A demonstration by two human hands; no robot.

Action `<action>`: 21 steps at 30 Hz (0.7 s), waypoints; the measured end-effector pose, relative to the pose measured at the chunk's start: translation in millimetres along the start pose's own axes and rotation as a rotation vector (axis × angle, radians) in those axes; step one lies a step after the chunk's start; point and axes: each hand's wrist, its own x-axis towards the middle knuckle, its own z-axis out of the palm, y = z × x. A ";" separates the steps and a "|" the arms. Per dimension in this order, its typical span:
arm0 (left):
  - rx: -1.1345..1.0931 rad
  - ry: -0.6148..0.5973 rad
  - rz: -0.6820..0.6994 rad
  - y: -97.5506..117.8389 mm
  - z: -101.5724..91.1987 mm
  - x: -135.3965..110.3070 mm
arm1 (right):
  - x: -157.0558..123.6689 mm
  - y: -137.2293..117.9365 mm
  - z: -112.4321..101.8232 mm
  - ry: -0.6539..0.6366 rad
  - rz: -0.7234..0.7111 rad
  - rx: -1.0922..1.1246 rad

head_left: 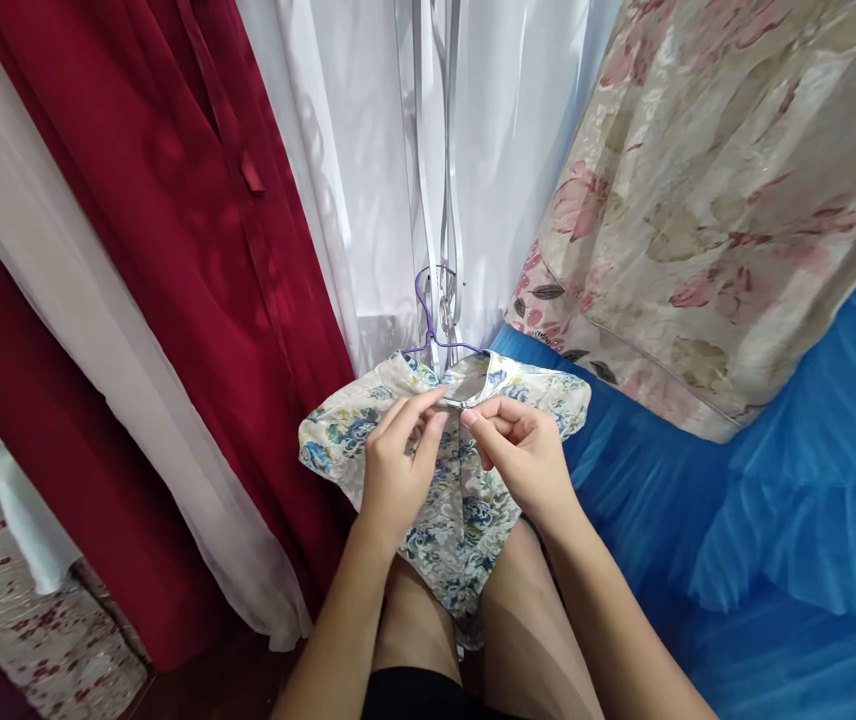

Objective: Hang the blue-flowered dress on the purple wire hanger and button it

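Note:
A cream dress with blue flowers [479, 515] and short sleeves hangs in front of me on a purple wire hanger [430, 318]. Its lower part drops between my knees. At the neckline, my left hand [402, 455] is closed, thumb and fingers pinching the edge just left of the middle seam. My right hand [518, 440] pinches the same neckline at the top of that seam, close to the left fingertips. A small dark fastening shows between the two hands; its exact kind is too small to tell.
White ribbons [420, 150] run down to the hanger in front of white cloth [360, 130]. Red cloth [195, 250] and a pale panel [135, 380] hang at left. A pink-flowered garment [668, 230] and blue tulle [758, 520] fill the right side.

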 end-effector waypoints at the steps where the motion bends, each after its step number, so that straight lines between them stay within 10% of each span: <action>1: 0.049 -0.045 0.050 4.5 -2.4 11.6 | 0.9 1.9 -0.2 0.002 -0.006 0.002; 9: 0.308 0.161 0.197 -9.7 -11.1 28.2 | 14.5 46.1 14.4 0.011 0.000 -0.171; 18: -0.486 0.698 -0.347 -122.3 -70.4 56.7 | -13.9 46.2 16.4 -0.136 0.131 -0.141; 21: -0.714 0.708 -0.528 -152.3 -73.0 43.1 | -20.0 43.6 18.9 -0.157 0.150 -0.119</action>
